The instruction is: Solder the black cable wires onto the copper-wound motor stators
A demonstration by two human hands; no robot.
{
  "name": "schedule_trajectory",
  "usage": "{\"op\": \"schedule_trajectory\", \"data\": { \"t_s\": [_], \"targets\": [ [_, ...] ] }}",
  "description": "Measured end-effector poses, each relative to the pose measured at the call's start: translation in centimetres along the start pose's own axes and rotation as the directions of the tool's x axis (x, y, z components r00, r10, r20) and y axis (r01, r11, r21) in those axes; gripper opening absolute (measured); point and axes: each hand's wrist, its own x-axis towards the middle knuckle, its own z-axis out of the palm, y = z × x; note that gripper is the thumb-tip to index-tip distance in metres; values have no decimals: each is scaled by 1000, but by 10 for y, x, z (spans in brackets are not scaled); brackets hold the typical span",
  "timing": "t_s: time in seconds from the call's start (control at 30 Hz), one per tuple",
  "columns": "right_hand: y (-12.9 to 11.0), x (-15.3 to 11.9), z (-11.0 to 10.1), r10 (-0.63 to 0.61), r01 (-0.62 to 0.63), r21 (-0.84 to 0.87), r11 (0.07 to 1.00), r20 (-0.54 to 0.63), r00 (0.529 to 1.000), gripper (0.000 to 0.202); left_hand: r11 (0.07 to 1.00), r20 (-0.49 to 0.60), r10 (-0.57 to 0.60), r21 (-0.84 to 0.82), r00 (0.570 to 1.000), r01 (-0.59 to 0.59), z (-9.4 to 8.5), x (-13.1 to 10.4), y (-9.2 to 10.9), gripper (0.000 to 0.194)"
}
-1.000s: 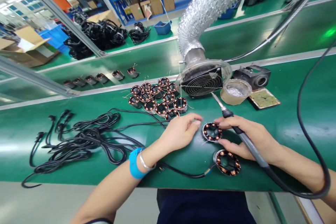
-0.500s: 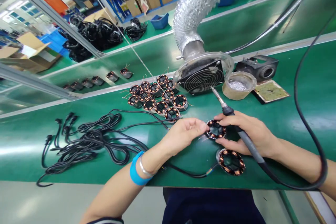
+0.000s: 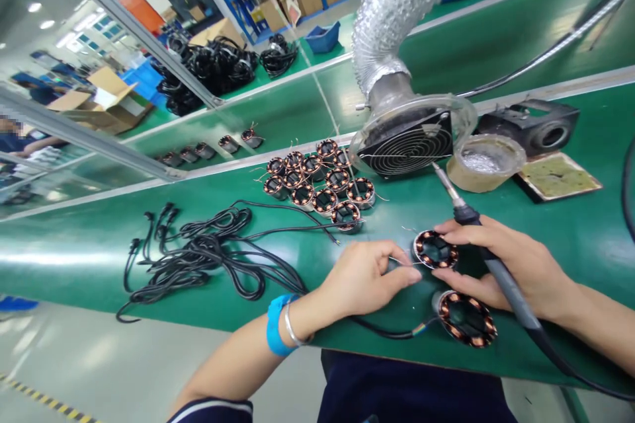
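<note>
My right hand (image 3: 520, 271) holds a motor stator (image 3: 425, 258) with copper windings between thumb and fingers. A soldering iron (image 3: 507, 287) is also tucked in that hand, its tip pointing up and away toward the fan. Beside the stator's left side, my left hand (image 3: 367, 277) is closed in a pinch on a thin wire lead (image 3: 415, 263) of the stator. Just below, a second stator (image 3: 450, 320) lies on the green bench, joined to a black cable (image 3: 387, 330) through coloured wires.
Several stators (image 3: 325, 201) stand grouped behind my left hand. Black power cords (image 3: 213, 254) lie coiled at left. At the back are a fume extractor fan (image 3: 407, 152) with a foil duct (image 3: 391, 20), a round pot (image 3: 486, 162), a sponge tray (image 3: 560, 175) and an iron holder (image 3: 550, 135).
My left fingers have moved from the stator's upper left edge to its lower left, now on a wire lead. The view has shifted, and the right hand still holds stator and iron.
</note>
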Motion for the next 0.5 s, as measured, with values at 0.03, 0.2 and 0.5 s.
{"op": "schedule_trajectory", "data": {
  "t_s": [0.03, 0.2, 0.5],
  "targets": [
    [0, -1, 0, 10, -10, -9, 1000, 1, 1000, 37, 1000, 6, -5, 7, 1000, 5, 2, -2, -2, 35],
    [-1, -4, -2, 44, -43, -31, 999, 6, 999, 32, 988, 183, -22, -145, 983, 49, 4, -7, 0, 47],
    [2, -7, -5, 5, -5, -72, 997, 12, 1000, 32, 680, -280, 126, 722, 952, 123, -118, -28, -7, 22]
  ]
}}
